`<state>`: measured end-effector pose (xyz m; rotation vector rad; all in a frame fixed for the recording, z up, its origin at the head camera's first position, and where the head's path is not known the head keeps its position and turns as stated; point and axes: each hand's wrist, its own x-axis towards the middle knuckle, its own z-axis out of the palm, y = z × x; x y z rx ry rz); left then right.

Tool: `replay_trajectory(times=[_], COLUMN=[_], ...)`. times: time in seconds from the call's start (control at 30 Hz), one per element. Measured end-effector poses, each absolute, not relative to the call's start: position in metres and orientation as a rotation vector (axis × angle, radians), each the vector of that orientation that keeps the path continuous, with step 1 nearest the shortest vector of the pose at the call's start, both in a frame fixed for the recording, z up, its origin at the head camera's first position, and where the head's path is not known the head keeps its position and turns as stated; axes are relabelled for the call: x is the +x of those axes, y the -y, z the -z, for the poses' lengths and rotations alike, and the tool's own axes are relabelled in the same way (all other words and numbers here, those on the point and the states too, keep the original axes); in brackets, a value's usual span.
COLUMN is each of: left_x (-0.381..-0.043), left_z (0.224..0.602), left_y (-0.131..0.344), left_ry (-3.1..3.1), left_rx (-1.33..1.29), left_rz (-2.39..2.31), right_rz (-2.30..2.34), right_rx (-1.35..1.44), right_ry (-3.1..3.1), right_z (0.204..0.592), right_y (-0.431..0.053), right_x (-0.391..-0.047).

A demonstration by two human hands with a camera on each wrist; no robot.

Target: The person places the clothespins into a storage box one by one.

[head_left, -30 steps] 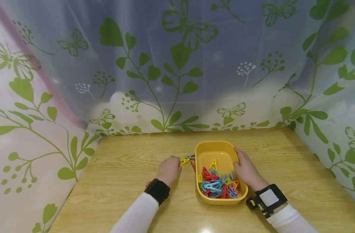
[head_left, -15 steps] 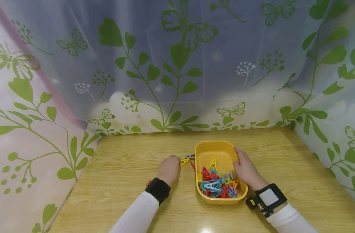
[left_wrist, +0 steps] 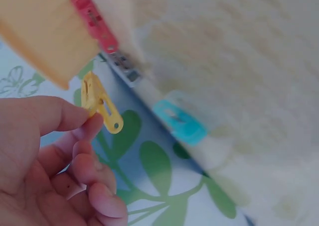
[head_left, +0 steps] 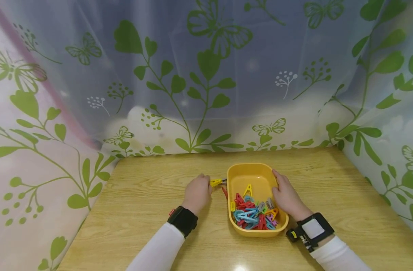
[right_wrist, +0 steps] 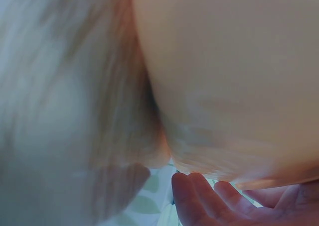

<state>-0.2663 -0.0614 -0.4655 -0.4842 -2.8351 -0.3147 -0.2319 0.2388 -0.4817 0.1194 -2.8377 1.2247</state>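
Observation:
My left hand (head_left: pixel 197 192) pinches a yellow clothespin (left_wrist: pixel 102 101) between thumb and forefinger, just left of a yellow plastic tub (head_left: pixel 255 172). Beside the tub's left wall lie a red clothespin (left_wrist: pixel 94 22) and a grey clothespin (left_wrist: pixel 122 66). A light blue clothespin (left_wrist: pixel 179 121) lies on the table near the left hand; the hand hides it in the head view. My right hand (head_left: pixel 287 195) grips the tub's right rim, thumb over the edge. In the right wrist view its fingers (right_wrist: pixel 194 201) lie along the tub's outer side (right_wrist: pixel 234 61).
Several red, blue, yellow, grey and purple clothespins (head_left: pixel 248 215) are heaped in the tub's near half. The wood-grain table (head_left: pixel 148 226) ends at a curtain (head_left: pixel 179 113) printed with green leaves and butterflies, which also hangs along both sides.
The left hand has shifted slightly away from the person, and the yellow clothespin has moved with it, now overlapping the grey one. The right hand and the tub stay in place.

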Motion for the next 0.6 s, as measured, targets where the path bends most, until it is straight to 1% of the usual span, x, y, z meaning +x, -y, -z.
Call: replay_trajectory(times=[0.27,0.6], left_x=[-0.256,-0.231], left_z=[0.444,0.424], left_y=[0.047,0.026], left_ry=[2.684,2.663], left_rx=[-0.538,-0.719], left_rz=[0.379,0.337], right_rz=[-1.231,-1.227], right_rx=[0.113,0.116], right_ry=[2.838,2.828], right_z=[0.482,0.482], right_y=[-0.239,-0.238], right_x=[-0.232,-0.233])
